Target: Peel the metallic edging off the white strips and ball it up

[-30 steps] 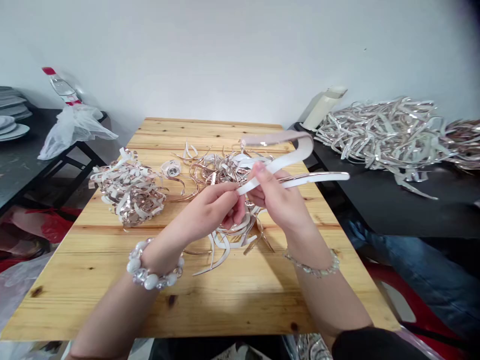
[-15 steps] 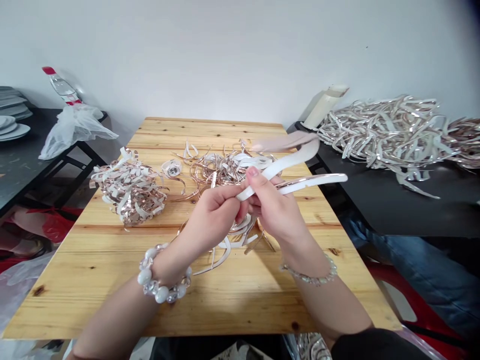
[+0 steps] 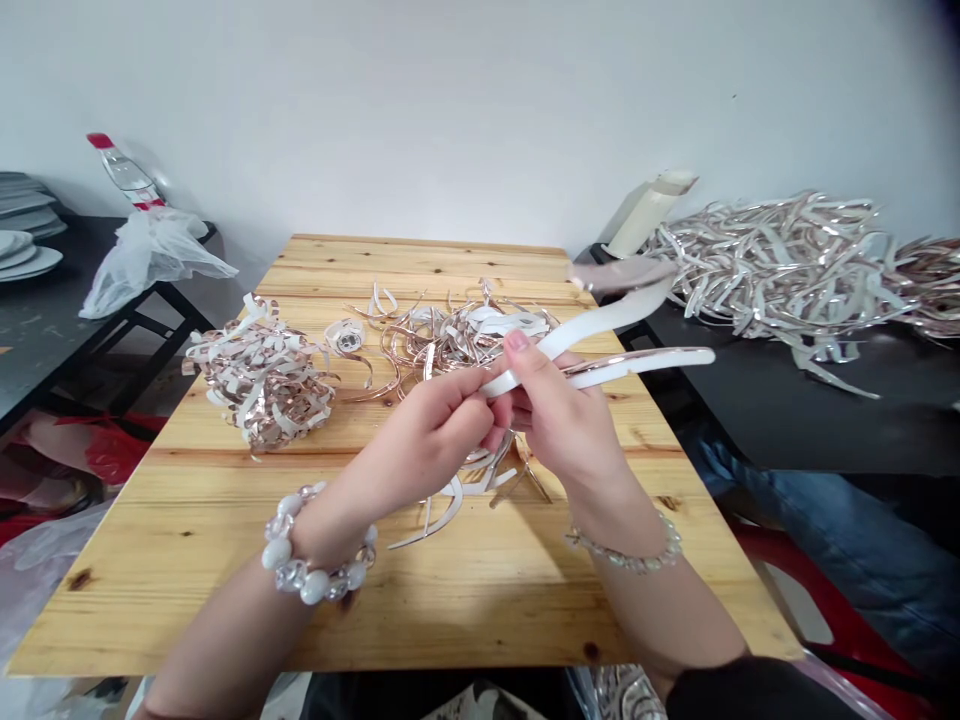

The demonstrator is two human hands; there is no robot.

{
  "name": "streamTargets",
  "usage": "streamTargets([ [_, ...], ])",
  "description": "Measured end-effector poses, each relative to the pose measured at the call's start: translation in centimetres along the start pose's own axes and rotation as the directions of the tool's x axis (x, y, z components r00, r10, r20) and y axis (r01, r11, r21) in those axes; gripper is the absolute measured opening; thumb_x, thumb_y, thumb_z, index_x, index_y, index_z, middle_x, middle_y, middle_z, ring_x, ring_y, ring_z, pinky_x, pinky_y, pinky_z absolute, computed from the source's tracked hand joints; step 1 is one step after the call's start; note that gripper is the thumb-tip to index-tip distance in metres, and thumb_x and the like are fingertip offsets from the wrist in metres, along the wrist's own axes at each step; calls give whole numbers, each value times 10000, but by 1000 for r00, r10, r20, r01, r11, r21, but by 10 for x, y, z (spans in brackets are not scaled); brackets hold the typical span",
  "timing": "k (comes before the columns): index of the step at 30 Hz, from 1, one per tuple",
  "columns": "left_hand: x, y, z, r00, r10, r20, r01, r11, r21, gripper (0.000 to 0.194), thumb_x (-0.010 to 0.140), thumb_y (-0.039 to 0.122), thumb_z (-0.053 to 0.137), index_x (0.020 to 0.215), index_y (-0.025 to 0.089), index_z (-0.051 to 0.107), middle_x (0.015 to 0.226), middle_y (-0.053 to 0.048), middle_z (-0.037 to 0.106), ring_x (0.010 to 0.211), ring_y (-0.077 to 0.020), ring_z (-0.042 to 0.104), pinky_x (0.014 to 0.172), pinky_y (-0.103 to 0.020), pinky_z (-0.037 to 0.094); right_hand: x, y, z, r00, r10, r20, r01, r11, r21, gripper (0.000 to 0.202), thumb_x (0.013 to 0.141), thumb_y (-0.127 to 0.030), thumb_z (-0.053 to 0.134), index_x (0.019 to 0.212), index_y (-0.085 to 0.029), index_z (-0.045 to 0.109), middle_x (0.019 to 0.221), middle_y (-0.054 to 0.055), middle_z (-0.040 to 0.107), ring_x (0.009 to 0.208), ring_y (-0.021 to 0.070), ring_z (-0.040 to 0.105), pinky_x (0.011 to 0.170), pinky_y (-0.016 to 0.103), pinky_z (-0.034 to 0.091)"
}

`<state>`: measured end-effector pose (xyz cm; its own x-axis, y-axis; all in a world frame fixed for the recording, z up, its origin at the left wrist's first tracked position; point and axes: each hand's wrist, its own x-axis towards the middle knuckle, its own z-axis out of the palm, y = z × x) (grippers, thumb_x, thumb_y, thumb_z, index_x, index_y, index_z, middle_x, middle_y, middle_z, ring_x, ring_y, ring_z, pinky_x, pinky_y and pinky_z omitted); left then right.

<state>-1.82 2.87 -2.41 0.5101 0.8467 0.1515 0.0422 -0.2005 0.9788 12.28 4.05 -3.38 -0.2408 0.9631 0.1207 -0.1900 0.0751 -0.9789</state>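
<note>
Above the middle of the wooden table, my left hand (image 3: 442, 430) is closed on the near end of a white strip (image 3: 600, 325) with a shiny rose-gold side. My right hand (image 3: 566, 420) pinches the same strip, its thumb pressed on top. Past the right hand the strip curves back on itself, its far part blurred. A second white and rose-gold strip (image 3: 652, 365) sticks out to the right from under that hand. Below and behind both hands lies a tangle of similar strips (image 3: 472, 335), partly hidden by them.
A heap of curled strips (image 3: 262, 375) and a small tape roll (image 3: 345, 337) lie left on the wooden table (image 3: 225, 590). A larger strip pile (image 3: 787, 265) and a cream roll (image 3: 651, 215) stand on the black right table. Leftward are a bottle (image 3: 127, 172) and plates (image 3: 26, 262).
The strip in my hands has swung to the right, and its curled far part reaches further out. My right hand has shifted slightly rightward; both hands keep their grip.
</note>
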Motion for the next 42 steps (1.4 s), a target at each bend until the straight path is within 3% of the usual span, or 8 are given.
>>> streamTargets([
  [6, 1, -2, 3, 999, 19, -44, -21, 999, -46, 219, 783, 80, 334, 608, 183, 417, 559, 44, 415, 536, -86, 371, 518, -210, 341, 2, -2, 5, 999, 35, -10, -34, 993, 110, 496, 849, -512, 577, 497, -175, 487, 398, -43, 415, 347, 48, 314, 357, 214, 176],
  [11, -1, 4, -5, 992, 73, 105, -65, 995, -79, 226, 864, 125, 355, 736, 155, 538, 685, 13, 524, 696, -100, 491, 694, -224, 420, 2, -9, 4, 1000, -7, -19, 9, 990, 140, 511, 829, -502, 606, 488, -193, 386, 403, -69, 300, 339, 52, 297, 341, 214, 183],
  [16, -2, 6, -12, 998, -4, 66, -4, 993, 114, 259, 911, 280, 423, 715, 160, 543, 656, 17, 504, 641, -105, 463, 609, -231, 389, 2, -7, -3, 987, -135, -87, 139, 990, 37, 444, 844, -439, 622, 539, -188, 419, 465, -76, 267, 388, 46, 230, 361, 205, 177],
  [20, -2, 4, -14, 999, -17, 45, 6, 971, 241, 217, 888, 230, 418, 739, 162, 560, 654, 16, 500, 611, -101, 454, 558, -223, 370, 0, -8, -8, 977, -210, -25, 205, 968, -144, 436, 852, -438, 610, 528, -188, 456, 504, -45, 348, 428, 65, 294, 377, 213, 237],
  [27, -6, 12, -15, 994, 55, 98, -81, 958, 276, 153, 890, 218, 442, 809, 169, 562, 706, 6, 538, 652, -108, 482, 592, -221, 406, -1, -8, -14, 986, -163, 41, 168, 961, -218, 376, 850, -494, 582, 607, -209, 552, 536, -21, 502, 466, 101, 454, 447, 241, 391],
  [32, -3, 9, -18, 994, 29, -102, -6, 977, 213, 173, 895, 245, 495, 747, 166, 537, 649, 24, 510, 578, -83, 443, 527, -196, 375, 1, -5, -14, 986, -168, 16, 168, 963, -209, 335, 827, -492, 616, 654, -215, 540, 559, -35, 450, 470, 94, 408, 435, 241, 344],
  [36, 1, 2, -16, 945, 68, -321, -94, 993, -67, 169, 901, 275, 528, 810, 156, 605, 719, -6, 588, 664, -88, 535, 624, -198, 450, 3, -6, -7, 973, -230, 35, 228, 917, -328, 370, 872, -501, 545, 637, -217, 514, 526, -39, 403, 464, 102, 345, 434, 262, 283],
  [42, 3, 1, -15, 930, -16, -368, -120, 931, -345, 49, 810, 235, 653, 833, 191, 647, 740, 4, 617, 668, -85, 571, 629, -200, 488, 4, -5, -5, 953, -292, 79, 293, 825, -484, 290, 905, -426, 525, 708, -213, 531, 604, -29, 466, 540, 108, 414, 494, 264, 328],
])
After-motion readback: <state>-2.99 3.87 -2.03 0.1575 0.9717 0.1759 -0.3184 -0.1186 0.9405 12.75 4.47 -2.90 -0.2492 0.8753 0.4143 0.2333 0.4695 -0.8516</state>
